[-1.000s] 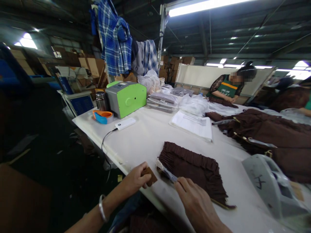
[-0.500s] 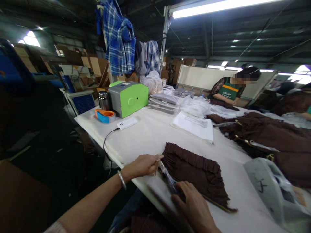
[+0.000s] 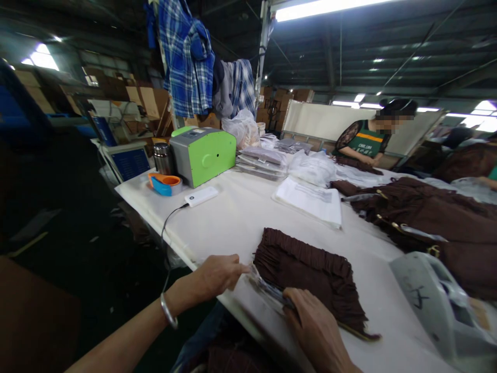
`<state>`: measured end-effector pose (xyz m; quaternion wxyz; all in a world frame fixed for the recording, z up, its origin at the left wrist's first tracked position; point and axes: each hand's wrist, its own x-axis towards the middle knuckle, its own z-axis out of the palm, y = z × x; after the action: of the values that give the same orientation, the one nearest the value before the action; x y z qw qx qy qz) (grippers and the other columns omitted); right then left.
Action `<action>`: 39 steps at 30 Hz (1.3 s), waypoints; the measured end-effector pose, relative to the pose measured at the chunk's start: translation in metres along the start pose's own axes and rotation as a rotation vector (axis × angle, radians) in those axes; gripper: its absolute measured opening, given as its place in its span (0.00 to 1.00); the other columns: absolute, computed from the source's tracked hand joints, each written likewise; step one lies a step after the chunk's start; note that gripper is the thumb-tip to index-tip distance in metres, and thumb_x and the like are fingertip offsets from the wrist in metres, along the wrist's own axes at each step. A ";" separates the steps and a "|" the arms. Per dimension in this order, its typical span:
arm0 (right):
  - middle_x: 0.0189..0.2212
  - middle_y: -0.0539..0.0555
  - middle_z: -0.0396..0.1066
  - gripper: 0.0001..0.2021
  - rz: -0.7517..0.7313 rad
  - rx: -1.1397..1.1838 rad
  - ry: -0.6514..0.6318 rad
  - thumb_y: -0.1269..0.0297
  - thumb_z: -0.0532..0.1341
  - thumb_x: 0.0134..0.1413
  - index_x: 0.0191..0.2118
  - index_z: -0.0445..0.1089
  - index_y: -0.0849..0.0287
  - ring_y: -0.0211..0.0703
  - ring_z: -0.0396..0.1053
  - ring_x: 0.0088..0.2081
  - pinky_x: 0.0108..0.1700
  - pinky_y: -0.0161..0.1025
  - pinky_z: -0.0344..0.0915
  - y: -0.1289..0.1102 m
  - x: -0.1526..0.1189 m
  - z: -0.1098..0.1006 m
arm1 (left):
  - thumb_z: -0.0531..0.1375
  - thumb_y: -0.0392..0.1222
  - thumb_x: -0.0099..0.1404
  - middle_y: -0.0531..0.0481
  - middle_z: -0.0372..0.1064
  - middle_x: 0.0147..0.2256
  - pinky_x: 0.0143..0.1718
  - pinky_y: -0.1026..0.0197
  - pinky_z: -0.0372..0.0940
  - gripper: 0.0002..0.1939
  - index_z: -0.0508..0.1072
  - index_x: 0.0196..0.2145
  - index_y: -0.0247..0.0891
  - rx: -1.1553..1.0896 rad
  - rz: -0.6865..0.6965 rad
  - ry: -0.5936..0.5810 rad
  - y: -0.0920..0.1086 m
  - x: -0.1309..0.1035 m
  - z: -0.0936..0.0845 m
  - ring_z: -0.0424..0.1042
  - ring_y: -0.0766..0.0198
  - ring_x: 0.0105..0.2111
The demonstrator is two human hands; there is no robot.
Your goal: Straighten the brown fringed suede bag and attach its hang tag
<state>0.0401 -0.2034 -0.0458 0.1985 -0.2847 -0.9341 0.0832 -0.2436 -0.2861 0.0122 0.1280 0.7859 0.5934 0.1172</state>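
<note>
A folded dark brown gathered garment (image 3: 306, 269) lies flat near the front edge of the white table (image 3: 217, 223). Along its near left side runs a crumpled clear plastic bag (image 3: 267, 290). My left hand (image 3: 221, 274), with a silver bangle at the wrist, pinches the far left end of this plastic at the table edge. My right hand (image 3: 316, 324) is closed on the plastic's other end, beside the garment's lower edge. The fingertips of my right hand are partly hidden.
A grey tape dispenser (image 3: 430, 305) stands at right, before a brown garment pile (image 3: 438, 217). White printed bags (image 3: 308, 202) lie beyond. At back left are a green machine (image 3: 212, 155), orange-blue tape holder (image 3: 165, 184), flask (image 3: 163, 159) and white power bank (image 3: 202, 196). A person works across the table.
My left hand has moved left and slightly down, away from the garment's corner, drawing the plastic's end with it. My right hand has shifted slightly right.
</note>
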 end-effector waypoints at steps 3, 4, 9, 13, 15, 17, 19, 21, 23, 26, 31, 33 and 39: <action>0.32 0.50 0.70 0.07 -0.175 -0.091 0.045 0.70 0.53 0.64 0.42 0.67 0.53 0.46 0.65 0.34 0.39 0.42 0.53 0.013 -0.007 -0.003 | 0.53 0.34 0.65 0.54 0.69 0.35 0.38 0.65 0.62 0.25 0.60 0.58 0.47 -0.243 -0.188 0.142 -0.011 -0.002 -0.011 0.69 0.64 0.34; 0.33 0.50 0.70 0.09 -0.208 -0.106 0.055 0.71 0.51 0.65 0.43 0.67 0.54 0.46 0.65 0.34 0.39 0.42 0.53 0.018 -0.009 -0.002 | 0.55 0.34 0.63 0.54 0.69 0.34 0.36 0.64 0.62 0.24 0.62 0.56 0.45 -0.296 -0.275 0.196 -0.015 -0.002 -0.014 0.69 0.63 0.33; 0.39 0.52 0.71 0.13 -0.192 -0.138 0.111 0.70 0.49 0.67 0.50 0.66 0.54 0.44 0.66 0.38 0.42 0.41 0.54 0.039 -0.020 0.001 | 0.57 0.40 0.60 0.52 0.69 0.30 0.31 0.64 0.61 0.10 0.68 0.40 0.37 -0.626 -0.345 0.407 -0.022 0.019 -0.026 0.67 0.64 0.30; 0.36 0.51 0.71 0.09 -0.121 -0.101 0.084 0.65 0.51 0.68 0.47 0.67 0.53 0.43 0.67 0.36 0.39 0.40 0.56 0.046 -0.021 -0.005 | 0.54 0.41 0.65 0.49 0.70 0.33 0.31 0.65 0.62 0.11 0.67 0.44 0.34 -0.756 -0.086 0.342 -0.002 0.065 -0.022 0.69 0.65 0.30; 0.35 0.51 0.70 0.07 -0.101 -0.097 0.074 0.63 0.53 0.67 0.42 0.68 0.53 0.43 0.67 0.36 0.38 0.39 0.56 0.047 -0.023 -0.010 | 0.54 0.38 0.66 0.49 0.72 0.35 0.32 0.65 0.64 0.11 0.67 0.46 0.35 -0.613 -0.032 0.289 0.008 0.092 -0.011 0.70 0.65 0.32; 0.37 0.51 0.71 0.07 -0.063 -0.119 0.123 0.64 0.53 0.66 0.41 0.68 0.52 0.44 0.67 0.37 0.39 0.40 0.57 0.048 -0.025 -0.014 | 0.56 0.35 0.63 0.50 0.73 0.36 0.37 0.63 0.65 0.09 0.69 0.42 0.37 -0.473 -0.025 0.273 0.015 0.114 0.004 0.71 0.63 0.35; 0.37 0.52 0.71 0.08 -0.025 -0.142 0.194 0.64 0.53 0.66 0.41 0.69 0.51 0.45 0.67 0.38 0.39 0.41 0.57 0.047 -0.027 -0.015 | 0.60 0.33 0.60 0.49 0.72 0.39 0.45 0.56 0.64 0.06 0.72 0.37 0.38 -0.384 -0.031 0.298 0.018 0.128 0.020 0.70 0.58 0.42; 0.37 0.53 0.71 0.09 0.014 -0.144 0.242 0.63 0.52 0.66 0.39 0.70 0.51 0.47 0.68 0.39 0.39 0.42 0.58 0.046 -0.028 -0.013 | 0.63 0.32 0.57 0.47 0.69 0.47 0.54 0.49 0.58 0.10 0.73 0.38 0.40 -0.305 -0.040 0.346 0.019 0.133 0.031 0.64 0.52 0.51; 0.36 0.53 0.72 0.10 0.034 -0.128 0.268 0.59 0.52 0.66 0.38 0.71 0.51 0.47 0.68 0.40 0.39 0.42 0.59 0.046 -0.029 -0.011 | 0.64 0.32 0.57 0.46 0.63 0.55 0.58 0.45 0.52 0.17 0.71 0.45 0.42 -0.262 -0.062 0.403 0.016 0.132 0.036 0.59 0.50 0.56; 0.39 0.54 0.73 0.11 0.031 -0.098 0.298 0.54 0.53 0.65 0.42 0.71 0.50 0.48 0.69 0.42 0.41 0.42 0.61 0.051 -0.031 -0.009 | 0.60 0.34 0.61 0.45 0.61 0.56 0.59 0.47 0.53 0.18 0.68 0.49 0.42 -0.262 -0.164 0.510 0.006 0.122 0.031 0.58 0.53 0.57; 0.41 0.53 0.74 0.13 -0.029 -0.118 0.335 0.50 0.59 0.60 0.46 0.71 0.50 0.48 0.71 0.43 0.41 0.42 0.63 0.072 -0.036 -0.016 | 0.51 0.37 0.65 0.47 0.70 0.38 0.41 0.58 0.66 0.08 0.69 0.38 0.37 -0.343 -0.383 0.517 -0.016 0.092 0.017 0.70 0.59 0.38; 0.40 0.53 0.75 0.14 -0.084 -0.126 0.316 0.51 0.63 0.57 0.45 0.71 0.50 0.47 0.72 0.41 0.39 0.41 0.65 0.078 -0.036 -0.021 | 0.53 0.37 0.63 0.49 0.71 0.34 0.38 0.61 0.65 0.06 0.70 0.34 0.37 -0.376 -0.400 0.442 -0.017 0.080 0.017 0.71 0.61 0.35; 0.37 0.54 0.73 0.09 0.025 0.037 0.238 0.55 0.55 0.65 0.41 0.70 0.51 0.47 0.71 0.39 0.40 0.42 0.65 0.053 0.001 -0.026 | 0.54 0.34 0.60 0.53 0.72 0.31 0.34 0.65 0.63 0.09 0.71 0.38 0.38 -0.417 -0.382 0.279 0.000 0.069 0.031 0.71 0.64 0.31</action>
<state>0.0763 -0.1581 -0.0364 0.3123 -0.3004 -0.8986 0.0687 -0.2147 -0.2218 -0.0150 0.2233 0.5933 0.7055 0.3170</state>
